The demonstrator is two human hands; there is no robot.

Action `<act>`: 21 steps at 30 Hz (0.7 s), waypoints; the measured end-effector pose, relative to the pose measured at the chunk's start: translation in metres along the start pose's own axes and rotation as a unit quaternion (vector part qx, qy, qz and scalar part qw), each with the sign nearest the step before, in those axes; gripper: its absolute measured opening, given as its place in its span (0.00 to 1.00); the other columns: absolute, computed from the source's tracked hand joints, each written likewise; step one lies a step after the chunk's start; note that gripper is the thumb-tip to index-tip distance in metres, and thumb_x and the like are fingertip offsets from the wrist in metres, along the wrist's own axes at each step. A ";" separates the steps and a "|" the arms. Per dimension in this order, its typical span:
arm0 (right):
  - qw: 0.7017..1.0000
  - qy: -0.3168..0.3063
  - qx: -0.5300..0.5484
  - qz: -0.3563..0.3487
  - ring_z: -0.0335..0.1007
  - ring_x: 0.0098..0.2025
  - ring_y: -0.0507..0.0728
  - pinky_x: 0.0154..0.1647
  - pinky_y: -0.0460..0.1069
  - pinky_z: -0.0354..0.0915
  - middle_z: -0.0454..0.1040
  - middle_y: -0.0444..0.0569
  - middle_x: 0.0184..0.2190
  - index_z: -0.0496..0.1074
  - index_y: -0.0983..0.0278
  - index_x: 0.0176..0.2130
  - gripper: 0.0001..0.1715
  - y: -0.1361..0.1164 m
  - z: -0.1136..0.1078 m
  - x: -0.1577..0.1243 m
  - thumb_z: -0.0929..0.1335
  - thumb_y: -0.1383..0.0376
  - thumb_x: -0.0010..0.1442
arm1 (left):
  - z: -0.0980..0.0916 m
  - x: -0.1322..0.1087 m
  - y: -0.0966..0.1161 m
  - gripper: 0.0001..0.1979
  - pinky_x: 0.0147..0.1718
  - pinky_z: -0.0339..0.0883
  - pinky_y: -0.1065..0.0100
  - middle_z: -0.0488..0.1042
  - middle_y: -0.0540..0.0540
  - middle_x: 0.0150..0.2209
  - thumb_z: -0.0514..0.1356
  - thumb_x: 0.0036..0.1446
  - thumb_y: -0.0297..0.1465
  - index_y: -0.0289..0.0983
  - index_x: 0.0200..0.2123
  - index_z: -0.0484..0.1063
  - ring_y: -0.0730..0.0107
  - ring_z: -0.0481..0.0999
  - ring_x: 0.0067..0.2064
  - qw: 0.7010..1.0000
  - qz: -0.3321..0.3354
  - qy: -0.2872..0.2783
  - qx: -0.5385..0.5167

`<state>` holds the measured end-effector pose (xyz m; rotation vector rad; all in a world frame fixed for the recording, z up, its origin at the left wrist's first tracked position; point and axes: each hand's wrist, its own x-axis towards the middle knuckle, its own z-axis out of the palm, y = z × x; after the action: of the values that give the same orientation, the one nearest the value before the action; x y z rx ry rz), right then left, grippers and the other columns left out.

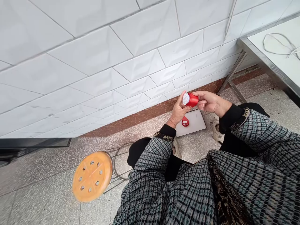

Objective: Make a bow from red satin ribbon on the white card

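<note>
A spool of shiny red ribbon [193, 100] with a white, printed end cap is up in front of me, lying on its side between my hands. My left hand [179, 110] is closed around its capped end, thumb below and fingers behind. At the opposite end, the thumb and fingertips of my right hand [211, 101] pinch the red edge, the other fingers curled in. Below them, a loop of red ribbon [185, 122] rests on a flat white board [195, 123] on the floor.
White wall tiles [145, 62] rise just ahead. To the left on the speckled floor stands a round orange stool [92, 176] with wire legs. A metal-framed table [264, 56] carrying a thin cable [278, 50] is at right. My shoes [217, 132] flank the board.
</note>
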<state>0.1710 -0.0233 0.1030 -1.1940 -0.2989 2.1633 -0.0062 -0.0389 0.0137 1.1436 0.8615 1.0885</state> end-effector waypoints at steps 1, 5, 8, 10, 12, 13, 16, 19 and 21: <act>1.000 -0.005 0.000 0.012 0.39 0.14 0.42 0.10 0.36 0.48 0.63 0.39 0.18 0.72 0.66 0.35 0.04 0.000 -0.002 0.000 0.69 0.73 0.63 | -0.003 0.001 0.004 0.45 0.35 0.70 0.70 0.80 0.45 0.46 0.79 0.40 0.41 0.43 0.62 0.71 0.70 0.77 0.37 1.000 0.006 -0.014 0.008; 0.999 0.000 0.011 0.042 0.39 0.13 0.42 0.09 0.36 0.50 0.61 0.37 0.17 0.71 0.66 0.34 0.05 0.002 -0.008 -0.001 0.67 0.73 0.64 | -0.013 0.003 0.013 0.42 0.44 0.73 0.65 0.80 0.42 0.47 0.78 0.42 0.39 0.41 0.61 0.71 0.61 0.80 0.46 0.996 0.005 -0.073 0.054; 0.998 0.002 0.014 0.054 0.38 0.12 0.41 0.09 0.35 0.49 0.61 0.37 0.18 0.71 0.66 0.34 0.07 0.005 -0.010 -0.001 0.66 0.73 0.65 | -0.017 0.005 0.013 0.40 0.46 0.74 0.64 0.80 0.41 0.48 0.78 0.41 0.38 0.40 0.58 0.71 0.60 0.81 0.47 0.991 0.003 -0.099 0.085; 0.998 -0.001 0.017 0.057 0.38 0.12 0.41 0.08 0.35 0.49 0.61 0.37 0.18 0.71 0.66 0.34 0.06 0.005 -0.010 -0.002 0.67 0.73 0.65 | -0.017 0.007 0.010 0.40 0.48 0.73 0.64 0.79 0.40 0.52 0.80 0.38 0.37 0.40 0.55 0.71 0.59 0.80 0.51 0.992 0.019 -0.085 0.096; 0.998 -0.005 0.023 0.055 0.38 0.13 0.41 0.08 0.35 0.50 0.60 0.37 0.17 0.70 0.66 0.34 0.06 0.004 -0.009 -0.001 0.67 0.73 0.65 | -0.016 0.009 0.006 0.40 0.51 0.73 0.63 0.78 0.39 0.54 0.80 0.36 0.38 0.40 0.54 0.72 0.57 0.79 0.54 0.993 0.035 -0.058 0.095; 0.998 -0.006 0.027 0.052 0.38 0.13 0.41 0.09 0.35 0.50 0.60 0.37 0.17 0.70 0.66 0.34 0.06 0.003 -0.008 -0.001 0.67 0.73 0.65 | -0.015 0.010 0.005 0.40 0.53 0.72 0.62 0.78 0.38 0.55 0.80 0.35 0.39 0.39 0.53 0.72 0.56 0.78 0.55 0.994 0.040 -0.046 0.092; 0.998 -0.013 0.038 0.044 0.39 0.13 0.42 0.09 0.35 0.50 0.60 0.37 0.18 0.70 0.66 0.34 0.06 0.002 -0.005 0.001 0.68 0.72 0.64 | -0.014 0.011 0.006 0.40 0.57 0.71 0.58 0.78 0.37 0.56 0.80 0.37 0.42 0.38 0.54 0.73 0.54 0.78 0.57 0.994 0.045 -0.030 0.096; 0.998 -0.019 0.048 0.045 0.40 0.13 0.41 0.09 0.35 0.50 0.61 0.37 0.18 0.70 0.66 0.33 0.06 0.004 -0.003 0.003 0.68 0.73 0.64 | -0.017 0.010 0.010 0.39 0.61 0.67 0.56 0.76 0.35 0.59 0.79 0.39 0.43 0.38 0.55 0.75 0.51 0.76 0.61 0.991 0.049 -0.040 0.121; 0.997 -0.021 0.055 0.053 0.40 0.13 0.41 0.09 0.35 0.50 0.61 0.37 0.17 0.70 0.66 0.33 0.07 0.005 -0.002 0.005 0.68 0.74 0.64 | -0.021 0.009 0.013 0.40 0.63 0.66 0.55 0.76 0.36 0.60 0.79 0.39 0.42 0.38 0.56 0.75 0.50 0.75 0.62 0.988 0.048 -0.052 0.136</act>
<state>0.1691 -0.0238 0.0960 -1.1271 -0.1353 2.2680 -0.0263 -0.0236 0.0221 1.4684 0.8990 1.0001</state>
